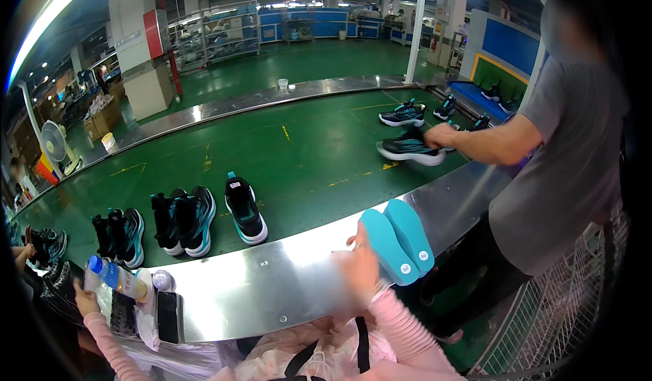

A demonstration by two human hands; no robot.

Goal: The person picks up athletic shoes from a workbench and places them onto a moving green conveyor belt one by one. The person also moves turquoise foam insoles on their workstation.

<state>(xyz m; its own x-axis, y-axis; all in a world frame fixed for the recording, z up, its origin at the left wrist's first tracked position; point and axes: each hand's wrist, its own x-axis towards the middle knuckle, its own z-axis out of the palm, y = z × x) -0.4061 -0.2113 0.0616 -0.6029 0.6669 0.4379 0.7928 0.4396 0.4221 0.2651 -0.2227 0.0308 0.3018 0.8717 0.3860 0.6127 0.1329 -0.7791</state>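
Note:
My right hand (361, 265) is closed at the left edge of a pair of teal insoles (410, 229), which it holds up over the metal ledge's front side. Each insole has a white round sticker at its heel. Far to the left, my left hand (86, 302) has its fingers bent against a dark, textured thing (60, 284) beside a tray; what exactly it grips is hard to make out. On the green belt stand several black-and-teal shoes, among them a single shoe (244, 211) with a white sole, nearest the insoles.
A metal ledge (234, 293) borders the green belt (285, 157). On it are a bottle with a blue cap (117, 277), a phone (170, 316) and a small round-topped item (161, 280). At right, a co-worker (560, 143) handles a shoe (411, 147) beside a wire cart (557, 313).

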